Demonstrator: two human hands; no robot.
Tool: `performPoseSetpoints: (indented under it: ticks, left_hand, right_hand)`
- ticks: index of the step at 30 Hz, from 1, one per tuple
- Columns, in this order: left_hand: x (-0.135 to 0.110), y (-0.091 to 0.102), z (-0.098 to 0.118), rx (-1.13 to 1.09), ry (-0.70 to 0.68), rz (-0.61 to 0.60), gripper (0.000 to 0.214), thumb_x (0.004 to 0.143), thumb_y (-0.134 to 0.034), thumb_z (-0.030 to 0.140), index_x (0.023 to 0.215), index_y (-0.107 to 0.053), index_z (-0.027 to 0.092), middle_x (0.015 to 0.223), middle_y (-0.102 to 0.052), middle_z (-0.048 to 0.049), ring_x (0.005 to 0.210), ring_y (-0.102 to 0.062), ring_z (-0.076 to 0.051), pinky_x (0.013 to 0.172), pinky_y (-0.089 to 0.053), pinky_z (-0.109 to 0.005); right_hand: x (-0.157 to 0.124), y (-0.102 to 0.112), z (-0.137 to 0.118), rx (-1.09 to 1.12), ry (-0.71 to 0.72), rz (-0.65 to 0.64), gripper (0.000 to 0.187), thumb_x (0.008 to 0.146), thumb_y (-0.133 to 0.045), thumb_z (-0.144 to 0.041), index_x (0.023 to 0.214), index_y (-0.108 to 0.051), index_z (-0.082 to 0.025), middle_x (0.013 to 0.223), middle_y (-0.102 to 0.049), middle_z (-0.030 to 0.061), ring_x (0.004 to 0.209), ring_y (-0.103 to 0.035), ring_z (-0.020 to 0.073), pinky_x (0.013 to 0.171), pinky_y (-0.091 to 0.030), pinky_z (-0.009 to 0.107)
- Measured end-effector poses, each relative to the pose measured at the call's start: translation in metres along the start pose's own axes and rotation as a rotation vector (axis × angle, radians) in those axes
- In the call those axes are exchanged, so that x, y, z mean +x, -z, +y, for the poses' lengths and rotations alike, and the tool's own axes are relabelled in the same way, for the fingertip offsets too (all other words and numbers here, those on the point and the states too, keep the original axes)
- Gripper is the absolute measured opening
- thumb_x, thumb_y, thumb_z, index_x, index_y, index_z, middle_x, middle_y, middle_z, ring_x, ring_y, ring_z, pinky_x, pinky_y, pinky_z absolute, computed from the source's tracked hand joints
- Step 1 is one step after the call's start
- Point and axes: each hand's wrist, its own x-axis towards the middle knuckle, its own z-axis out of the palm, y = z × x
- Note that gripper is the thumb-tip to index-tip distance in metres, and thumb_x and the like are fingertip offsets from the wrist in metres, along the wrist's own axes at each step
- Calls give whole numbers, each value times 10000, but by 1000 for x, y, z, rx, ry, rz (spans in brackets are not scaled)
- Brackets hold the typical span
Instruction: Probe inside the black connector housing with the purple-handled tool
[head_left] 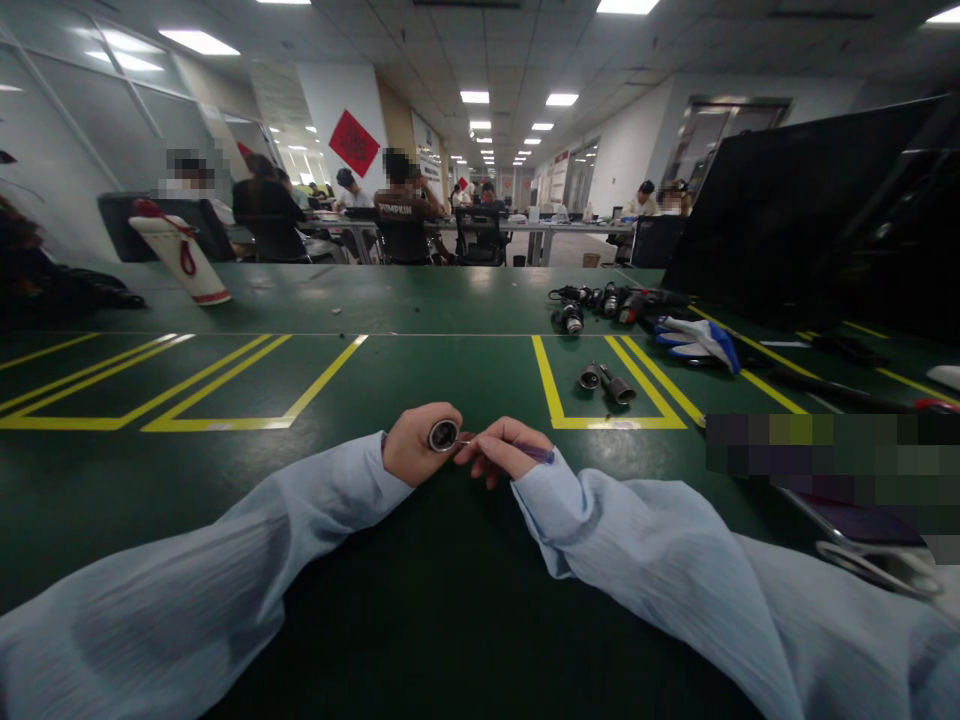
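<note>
At the centre of the frame, on the green table [450,300], my left hand [411,452] is closed around a small round metal part [443,435], its round face turned toward me. My right hand [504,450] pinches a thin purple-handled tool [537,453], tip at the part's rim. Two more metal pieces [607,383] lie to the upper right inside a yellow outline, with gloves [697,340] beyond them.

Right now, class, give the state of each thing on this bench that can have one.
Left hand: closed around the round metal part, its end facing the camera.
Right hand: fingers pinched on the purple-handled tool, tip at the part.
Two metal cylinders: lying on their sides, untouched.
Gloves: lying loose, unworn.
Screen: dark.
</note>
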Motion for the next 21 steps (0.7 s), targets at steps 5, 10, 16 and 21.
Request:
performPoseSetpoints:
  ticks: [5,10,16,21]
  left_hand:
    - [-1,2,2,-45,20,-22,176,747,-500,269,620,-467,153,542,-468,25,499,-432,-86,458,-344,-193]
    - [-1,4,6,-16,39,-48,156,747,-489,253,630,-467,153,551,-474,21,501,-435,-89,464,-344,-196]
    - [-1,2,4,75,31,-30,173,766,-492,243,619,-451,160,544,-461,26,496,-433,-88,470,-336,-197]
    - [-2,3,5,13,40,-45,171,758,-494,263,629,-465,154,551,-468,24,503,-431,-87,463,-342,-193]
  right_hand:
    - [0,0,-1,38,-16,0,226,768,-555,-379,709,-539,-162,753,-670,52,591,-562,105,468,-440,204]
    - [2,0,2,39,-16,10,228,761,-564,-379,702,-540,-161,751,-674,51,569,-559,101,458,-431,202]
    - [2,0,2,11,-32,21,227,763,-559,-372,686,-540,-159,733,-674,49,545,-548,94,455,-419,199]
    - [2,-1,0,73,-51,14,211,755,-566,-354,688,-523,-159,723,-673,49,557,-556,101,446,-421,199]
